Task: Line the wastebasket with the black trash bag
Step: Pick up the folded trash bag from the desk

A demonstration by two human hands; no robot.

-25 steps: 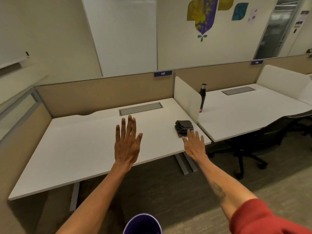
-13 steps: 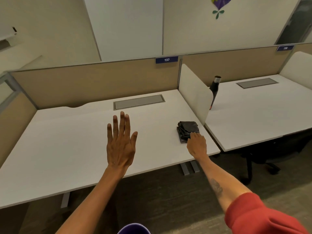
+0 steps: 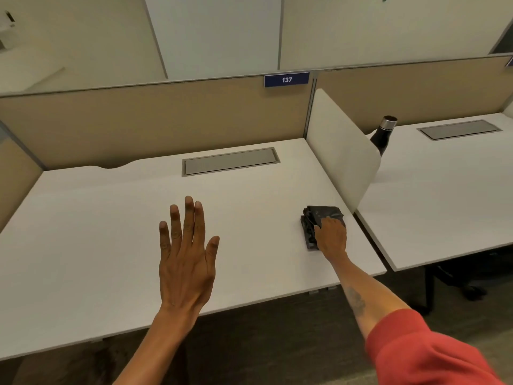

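Note:
A folded black trash bag [image 3: 323, 212] lies near the right edge of the white desk [image 3: 97, 232], close to the white side divider. My right hand [image 3: 331, 237] lies on the bag's near half with the fingers curled over it and the thumb against its left side. My left hand [image 3: 186, 257] hovers flat above the middle of the desk, fingers spread, holding nothing. No wastebasket shows in this view.
A white divider panel [image 3: 341, 168] stands at the desk's right end. Behind it a black bottle [image 3: 384, 134] stands on the neighbouring desk [image 3: 444, 195]. A grey cable hatch [image 3: 230, 162] sits at the back. A dark chair base [image 3: 458, 279] stands under the neighbouring desk.
My right hand moved forward from the desk edge onto the trash bag and curled its fingers over it. The view tilted down and closer; a purple object at the bottom edge dropped out of view.

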